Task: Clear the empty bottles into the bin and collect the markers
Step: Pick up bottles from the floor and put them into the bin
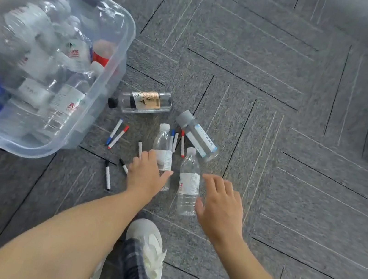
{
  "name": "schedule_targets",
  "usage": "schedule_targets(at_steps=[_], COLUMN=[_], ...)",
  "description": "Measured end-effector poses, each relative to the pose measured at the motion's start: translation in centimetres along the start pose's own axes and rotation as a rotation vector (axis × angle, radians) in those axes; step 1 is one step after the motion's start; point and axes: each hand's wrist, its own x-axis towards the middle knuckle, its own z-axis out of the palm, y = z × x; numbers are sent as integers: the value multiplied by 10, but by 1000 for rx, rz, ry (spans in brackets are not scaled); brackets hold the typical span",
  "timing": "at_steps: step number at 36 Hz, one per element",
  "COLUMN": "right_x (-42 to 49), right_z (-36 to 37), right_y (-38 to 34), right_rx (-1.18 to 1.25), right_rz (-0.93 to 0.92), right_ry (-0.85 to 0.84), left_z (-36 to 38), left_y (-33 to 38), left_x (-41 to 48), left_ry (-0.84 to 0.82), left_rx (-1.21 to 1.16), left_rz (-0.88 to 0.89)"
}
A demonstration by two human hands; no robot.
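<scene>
Carpet lies open right of bottles; bin seemingly touches one.

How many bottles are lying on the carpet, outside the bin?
4. The gold-label bottle lies by the bin; the blue-label bottle lies right of it; two clear bottles lie near the hands. None seems hidden.
</scene>
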Motion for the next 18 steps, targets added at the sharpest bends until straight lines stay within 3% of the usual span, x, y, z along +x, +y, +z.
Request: schedule_targets(at_steps=[11, 18], right_x=[21, 36], right_z=[22, 50], right_y=[11, -10], right_rx=[-5, 3], right_rz=[-25, 116], right_ry=[-84, -165], left_z=[14, -35], left_y=[2, -25], left_x=[40, 31], left_ry=[-154, -115], left_rx=[-201, 74], left_rz=[-193, 58])
